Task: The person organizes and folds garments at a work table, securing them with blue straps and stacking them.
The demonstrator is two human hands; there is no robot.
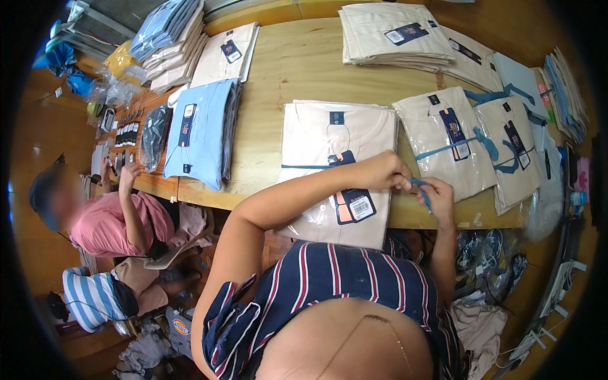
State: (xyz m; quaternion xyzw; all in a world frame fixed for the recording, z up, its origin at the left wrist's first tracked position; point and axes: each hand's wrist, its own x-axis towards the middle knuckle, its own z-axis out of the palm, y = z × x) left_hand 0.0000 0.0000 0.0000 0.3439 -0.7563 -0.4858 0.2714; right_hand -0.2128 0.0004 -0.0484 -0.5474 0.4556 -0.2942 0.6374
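While pinching a blue ribbon (pixel 427 201) between thumb and fingertips of the right hand (pixel 439 196), holding the left hand (pixel 385 171) just beside it, fingers curled narrow at the ribbon's left end; cannot tell whether gripping it there too. Over the right edge of a stack of cream shirts (pixel 304 136) with the left hand, and just past that edge with the right. Covering part of the stack with the left forearm (pixel 316 189). Around the top shirt, a blue band (pixel 309 166) running under the forearm; impossible to tell whether joined to the ribbon. Below the forearm, a dark tag (pixel 361 206) on the same shirt. Under all this, a wooden table (pixel 285 69), with the stack jutting over its front edge.

Next to the right, a plastic-wrapped cream shirt (pixel 421 130) banded in blue, then another cream bundle (pixel 513 190) with blue ribbon on top. Farther back, a thick cream pile (pixel 364 38). Toward the left, light blue shirts (pixel 209 133), and beyond them dark clothing (pixel 154 139) in clear plastic. Past the table's left part, a person in a pink top (pixel 123 221) and dark cap (pixel 44 187).
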